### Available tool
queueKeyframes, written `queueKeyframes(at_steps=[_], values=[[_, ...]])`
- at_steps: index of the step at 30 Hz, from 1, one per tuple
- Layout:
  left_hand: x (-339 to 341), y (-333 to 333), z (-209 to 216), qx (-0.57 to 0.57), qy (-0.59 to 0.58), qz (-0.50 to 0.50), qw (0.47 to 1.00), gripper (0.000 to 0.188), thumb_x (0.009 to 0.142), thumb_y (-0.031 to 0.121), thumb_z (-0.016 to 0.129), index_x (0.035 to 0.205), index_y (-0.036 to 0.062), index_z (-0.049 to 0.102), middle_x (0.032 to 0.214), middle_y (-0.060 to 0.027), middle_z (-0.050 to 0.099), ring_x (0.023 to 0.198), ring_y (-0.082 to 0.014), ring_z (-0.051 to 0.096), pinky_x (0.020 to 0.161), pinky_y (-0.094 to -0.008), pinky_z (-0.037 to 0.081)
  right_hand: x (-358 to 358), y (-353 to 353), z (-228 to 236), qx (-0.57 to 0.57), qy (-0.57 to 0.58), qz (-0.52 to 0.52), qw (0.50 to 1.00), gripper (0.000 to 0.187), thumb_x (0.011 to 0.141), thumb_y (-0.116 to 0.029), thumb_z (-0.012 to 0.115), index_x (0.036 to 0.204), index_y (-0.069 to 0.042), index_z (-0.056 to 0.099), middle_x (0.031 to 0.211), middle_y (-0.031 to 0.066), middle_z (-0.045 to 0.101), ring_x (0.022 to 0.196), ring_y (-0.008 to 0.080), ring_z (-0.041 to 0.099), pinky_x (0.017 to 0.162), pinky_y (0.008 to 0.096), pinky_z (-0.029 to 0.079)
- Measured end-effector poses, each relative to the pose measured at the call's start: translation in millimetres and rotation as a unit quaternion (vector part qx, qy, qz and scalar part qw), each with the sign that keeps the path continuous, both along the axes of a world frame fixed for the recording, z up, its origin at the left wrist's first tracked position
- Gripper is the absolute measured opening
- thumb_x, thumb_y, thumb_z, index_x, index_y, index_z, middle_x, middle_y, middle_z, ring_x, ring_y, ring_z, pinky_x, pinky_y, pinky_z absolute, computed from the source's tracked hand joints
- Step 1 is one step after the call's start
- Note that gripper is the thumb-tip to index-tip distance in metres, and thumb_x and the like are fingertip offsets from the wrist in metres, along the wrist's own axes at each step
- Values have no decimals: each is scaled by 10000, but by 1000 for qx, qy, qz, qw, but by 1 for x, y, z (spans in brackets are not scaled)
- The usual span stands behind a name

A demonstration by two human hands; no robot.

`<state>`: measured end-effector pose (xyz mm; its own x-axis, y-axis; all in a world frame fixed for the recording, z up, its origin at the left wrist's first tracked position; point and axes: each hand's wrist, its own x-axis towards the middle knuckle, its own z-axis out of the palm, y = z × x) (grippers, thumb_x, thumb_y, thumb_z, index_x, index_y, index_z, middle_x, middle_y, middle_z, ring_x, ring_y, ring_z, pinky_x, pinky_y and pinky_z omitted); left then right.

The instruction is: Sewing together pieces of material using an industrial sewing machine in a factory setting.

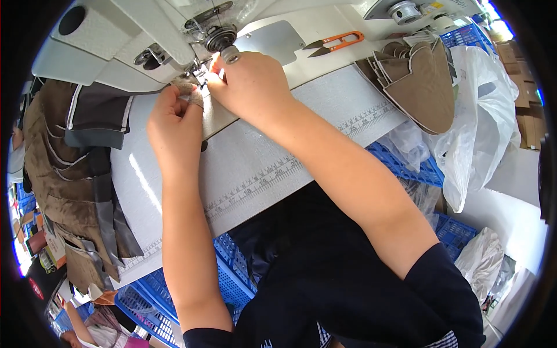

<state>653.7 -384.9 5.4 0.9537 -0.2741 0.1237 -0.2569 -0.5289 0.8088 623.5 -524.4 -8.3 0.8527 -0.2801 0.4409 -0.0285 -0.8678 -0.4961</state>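
Note:
Both my hands are up at the needle area of a white sewing machine [110, 43]. My left hand [175, 127] is closed just in front of the presser foot [199, 74], thumb and forefinger drawn together. Greyish-brown wrapping shows on its fingertips. Close beside the needle on the right, my right hand [255, 81] pinches with thumb and forefinger, partly behind a round knob [230, 55]. Whatever either pinch holds is too small or hidden to make out. Orange-handled thread snips [342, 42] lie on the machine bed, right of my right hand.
Brown sewn fabric pieces [64, 191] hang over the table's left side. Cut brown pieces [423, 87] are stacked at the right, beside a white plastic bag [484, 110]. Ruler markings run along the grey tabletop [261, 159]. Blue crates [154, 293] stand below; another person [87, 333] shows lower left.

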Motion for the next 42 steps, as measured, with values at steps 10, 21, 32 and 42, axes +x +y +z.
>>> queueKeyframes(at_steps=[10, 21, 32, 42], values=[[0, -1, 0, -9, -2, 8, 1000, 105, 871, 98, 642, 957, 39, 650, 586, 39, 536, 505, -15, 403, 464, -205, 288, 2, 3, 0, 5, -1, -6, 1000, 156, 797, -248, 612, 788, -102, 666, 597, 61, 630, 572, 254, 633, 532, 383, 495], [0, 0, -1, -4, -3, 3, 1000, 98, 876, 90, 638, 955, 33, 650, 594, 44, 536, 516, -11, 408, 471, -200, 288, 1, 3, 2, 3, 0, -6, 1000, 185, 818, -256, 591, 788, -96, 678, 580, 84, 619, 563, 270, 629, 527, 398, 498], [0, 0, -1, -9, 4, 4, 1000, 103, 877, 87, 637, 959, 27, 649, 600, 40, 537, 529, -14, 426, 485, -200, 304, 2, 2, 0, 3, 0, -10, 1000, 189, 824, -251, 580, 813, -91, 681, 597, 93, 629, 566, 274, 627, 529, 395, 494], [-1, -1, 1, -2, -12, 6, 1000, 96, 865, 83, 643, 944, 28, 649, 590, 35, 531, 530, -16, 419, 489, -204, 307, 3, 3, 2, -2, 11, -13, 1000, 176, 818, -246, 583, 774, -88, 648, 598, 85, 630, 553, 277, 629, 521, 392, 499]])
